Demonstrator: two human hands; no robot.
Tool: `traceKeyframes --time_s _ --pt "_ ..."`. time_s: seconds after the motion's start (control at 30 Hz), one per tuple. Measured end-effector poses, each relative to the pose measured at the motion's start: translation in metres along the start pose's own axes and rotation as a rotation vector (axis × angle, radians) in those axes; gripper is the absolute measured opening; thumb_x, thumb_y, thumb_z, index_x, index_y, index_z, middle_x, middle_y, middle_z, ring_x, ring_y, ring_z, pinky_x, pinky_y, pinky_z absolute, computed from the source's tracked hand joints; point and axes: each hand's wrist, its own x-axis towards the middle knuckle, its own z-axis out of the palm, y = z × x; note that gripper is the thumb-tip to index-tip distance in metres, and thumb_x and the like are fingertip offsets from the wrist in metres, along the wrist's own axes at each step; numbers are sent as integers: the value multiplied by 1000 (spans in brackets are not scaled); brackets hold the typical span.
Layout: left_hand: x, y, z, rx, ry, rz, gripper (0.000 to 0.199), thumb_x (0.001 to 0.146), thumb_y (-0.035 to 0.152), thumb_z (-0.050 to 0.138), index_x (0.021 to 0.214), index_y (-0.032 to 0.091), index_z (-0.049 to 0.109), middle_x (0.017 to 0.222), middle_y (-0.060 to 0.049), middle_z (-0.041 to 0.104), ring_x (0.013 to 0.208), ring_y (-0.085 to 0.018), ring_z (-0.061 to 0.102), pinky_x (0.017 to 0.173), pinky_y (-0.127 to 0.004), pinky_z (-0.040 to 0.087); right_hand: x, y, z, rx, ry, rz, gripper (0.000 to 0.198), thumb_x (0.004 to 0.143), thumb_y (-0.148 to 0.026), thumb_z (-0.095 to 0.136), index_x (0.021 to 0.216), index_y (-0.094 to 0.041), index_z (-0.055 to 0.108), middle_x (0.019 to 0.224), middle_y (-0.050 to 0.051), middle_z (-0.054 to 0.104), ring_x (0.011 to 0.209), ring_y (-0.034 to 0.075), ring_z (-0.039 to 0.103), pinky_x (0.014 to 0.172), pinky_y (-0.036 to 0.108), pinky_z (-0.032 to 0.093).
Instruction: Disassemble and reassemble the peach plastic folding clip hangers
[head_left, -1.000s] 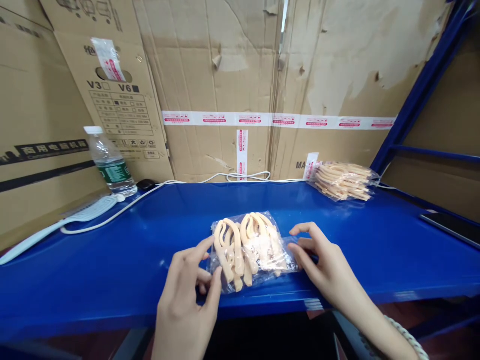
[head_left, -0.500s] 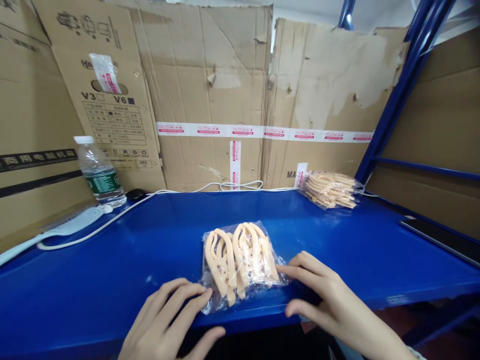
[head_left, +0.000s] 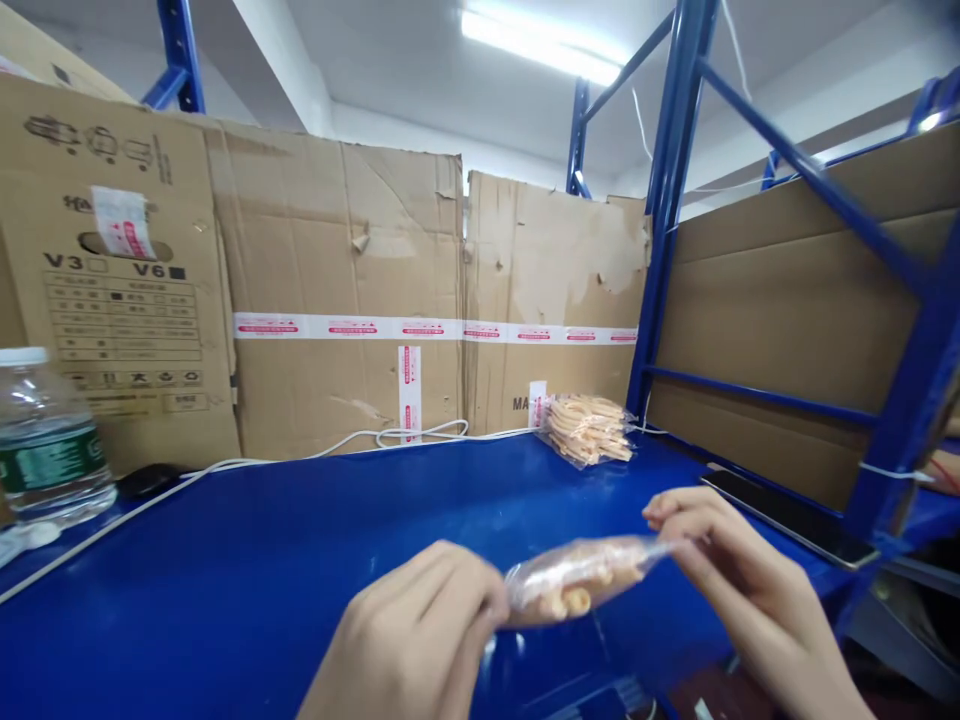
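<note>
A clear plastic bag of pale peach, curved pieces (head_left: 577,582) hangs above the blue table between my two hands, seen nearly edge-on. My left hand (head_left: 424,625) pinches its left end, with the fingertips partly hidden behind the back of the hand. At the opposite side, my right hand (head_left: 739,570) grips the stretched plastic corner between thumb and fingers. Slight motion blur softens the bag. Farther back on the table lies a stack of similar bagged pieces (head_left: 589,430), touched by neither hand.
On the blue table (head_left: 300,560), a water bottle (head_left: 52,450) and a black mouse (head_left: 150,480) stand at left. A white cable (head_left: 337,447) runs along the back. A dark flat device (head_left: 787,515) lies at right. Cardboard panels (head_left: 337,250) and blue posts (head_left: 667,200) border the surface.
Both hands have closed on the bag and lifted it off the table, tilting it edge-on. The camera view has swung up and to the right.
</note>
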Motion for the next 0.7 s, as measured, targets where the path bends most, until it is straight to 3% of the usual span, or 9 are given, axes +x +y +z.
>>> traceKeyframes --time_s 0.13,0.2,0.27,0.37,0.47,0.57,0.7 --pt "51 2 21 -238 -114 -265 23 96 16 42 76 21 53 68 3 61 59 -14 57 57 -26 42 41 32 -10 7 35 148 23 94 -38 54 78 -21 57 68 0 57 60 16 55 54 25 45" --pt "71 -4 35 -356 -105 -379 22 93 12 48 74 19 56 65 3 61 60 -14 57 58 -26 41 58 48 -8 -1 47 159 25 94 -39 51 76 -21 55 61 -2 51 55 15 50 52 26 42" --pt "94 -14 50 -613 -98 -555 21 89 9 56 70 17 59 66 0 63 65 -15 61 62 -25 46 75 64 -6 -66 95 152 25 93 -38 49 76 -21 54 60 -3 50 54 15 49 52 26 40" --pt "136 -36 75 -713 -116 -659 22 90 7 56 70 14 59 64 0 62 60 -13 61 61 -25 50 110 90 -6 -216 152 153 20 91 -32 50 77 -20 56 69 0 58 64 17 54 61 28 41" --pt "184 -59 102 -781 -96 -775 11 94 18 59 86 11 62 76 0 63 64 -11 62 62 -26 54 157 123 -7 -288 133 214 16 91 -22 52 78 -17 60 77 4 64 76 19 59 70 30 44" --pt "231 -78 130 -836 -59 -873 18 95 27 60 104 11 62 96 -5 65 77 -15 65 68 -29 57 208 160 -4 -361 30 331 16 93 -23 58 80 -14 63 83 4 66 79 18 62 74 32 49" --pt "279 -101 164 -876 -9 -984 27 95 30 60 115 12 59 108 -9 63 88 -19 65 74 -35 58 258 205 6 -419 -110 487 22 95 -33 60 106 -14 63 102 5 66 84 17 65 74 34 56"
